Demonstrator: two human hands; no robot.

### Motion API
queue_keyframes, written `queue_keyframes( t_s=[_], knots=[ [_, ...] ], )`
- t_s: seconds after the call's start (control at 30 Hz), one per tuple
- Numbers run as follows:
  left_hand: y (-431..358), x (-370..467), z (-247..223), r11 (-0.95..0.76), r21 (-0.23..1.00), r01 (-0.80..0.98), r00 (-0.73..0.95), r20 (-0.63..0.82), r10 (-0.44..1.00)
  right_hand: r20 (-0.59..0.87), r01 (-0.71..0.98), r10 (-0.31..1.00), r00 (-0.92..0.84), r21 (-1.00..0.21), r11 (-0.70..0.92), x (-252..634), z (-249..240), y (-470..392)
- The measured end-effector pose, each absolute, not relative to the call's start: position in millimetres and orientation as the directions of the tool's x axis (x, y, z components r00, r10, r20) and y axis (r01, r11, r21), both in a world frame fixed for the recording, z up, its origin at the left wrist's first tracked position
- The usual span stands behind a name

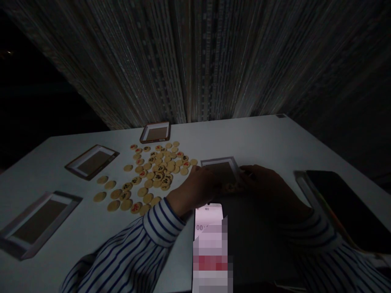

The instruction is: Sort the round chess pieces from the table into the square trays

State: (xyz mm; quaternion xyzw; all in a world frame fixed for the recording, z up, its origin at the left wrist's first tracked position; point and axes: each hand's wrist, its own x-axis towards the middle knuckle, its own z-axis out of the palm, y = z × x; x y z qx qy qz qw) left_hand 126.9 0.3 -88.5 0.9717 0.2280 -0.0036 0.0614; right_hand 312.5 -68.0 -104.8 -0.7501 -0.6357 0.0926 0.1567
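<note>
Many round wooden game pieces (154,171) with red and black characters lie scattered on a white table (262,138). My left hand (195,187) and my right hand (262,183) meet at the near edge of a small shallow tray (221,167), fingers curled around something small between them; the dim light hides what it is. Both sleeves are striped blue and white. A lit phone (209,236) showing a timer lies just below my hands.
Shallow trays lie at the far middle (155,132), at the left (91,160) and at the near left (33,221). A dark flat slab (345,207) lies at the right edge. A dark striped wall stands behind the table.
</note>
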Motion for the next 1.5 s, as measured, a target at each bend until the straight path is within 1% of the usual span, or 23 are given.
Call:
queue_keyframes(
  t_s=[0.2, 0.3, 0.47, 0.63, 0.9, 0.97, 1.03, 1.07, 1.17, 1.2, 1.27, 1.37, 1.5],
  knots=[
    [3.5, 126.0, -91.2, -0.9, 0.182, 0.396, 0.917, -0.034, 0.397, 0.075, 0.931, 0.988, 0.136, -0.352, -0.101, 313.6, -104.4, -68.5],
    [3.1, 126.5, -90.7, -0.906, 0.195, 0.374, 0.926, -0.029, 0.376, 0.057, 0.922, 0.991, 0.122, -0.375, -0.092, 312.8, -102.0, -69.7],
    [1.8, 127.4, -90.3, -0.907, 0.173, 0.385, 0.922, -0.045, 0.383, 0.053, 0.915, 0.994, 0.091, -0.399, -0.062, 310.5, -98.7, -71.1],
    [2.6, 126.5, -95.6, -0.91, 0.194, 0.367, 0.928, -0.005, 0.373, 0.066, 0.916, 0.993, 0.097, -0.396, -0.063, 310.0, -98.9, -71.1],
    [2.0, 126.1, -91.7, -0.893, 0.244, 0.378, 0.921, 0.001, 0.39, 0.076, 0.914, 0.994, 0.08, -0.403, -0.043, 309.3, -99.4, -71.4],
    [1.8, 125.5, -90.4, -0.894, 0.238, 0.38, 0.92, 0.001, 0.392, 0.092, 0.92, 0.991, 0.094, -0.389, -0.051, 311.0, -101.0, -71.6],
    [1.7, 124.8, -89.6, -0.896, 0.235, 0.377, 0.92, 0.013, 0.391, 0.15, 0.934, 0.983, 0.102, -0.354, -0.043, 314.1, -102.8, -71.3],
    [1.7, 124.5, -89.3, -0.896, 0.235, 0.377, 0.919, 0.021, 0.393, 0.19, 0.947, 0.979, 0.079, -0.322, -0.014, 315.9, -103.6, -70.9],
    [1.6, 123.7, -89.4, -0.895, 0.231, 0.381, 0.918, 0.02, 0.396, 0.273, 0.961, 0.955, -0.113, -0.215, 0.175, 319.9, -105.3, -68.6],
    [1.7, 123.6, -89.9, -0.895, 0.229, 0.383, 0.918, 0.014, 0.397, 0.273, 0.952, 0.945, -0.18, -0.194, 0.237, 319.9, -105.7, -67.7],
    [1.8, 123.6, -91.3, -0.897, 0.223, 0.382, 0.919, 0.014, 0.395, 0.249, 0.937, 0.935, -0.253, -0.176, 0.3, 318.0, -106.7, -66.2],
    [2.0, 124.0, -92.8, -0.903, 0.216, 0.371, 0.923, 0.025, 0.385, 0.203, 0.934, 0.936, -0.288, -0.159, 0.322, 313.1, -108.3, -65.0],
    [1.7, 124.1, -91.6, -0.899, 0.234, 0.371, 0.924, 0.0, 0.382, 0.184, 0.936, 0.939, -0.291, -0.149, 0.319, 309.7, -109.8, -64.6]
  ],
)
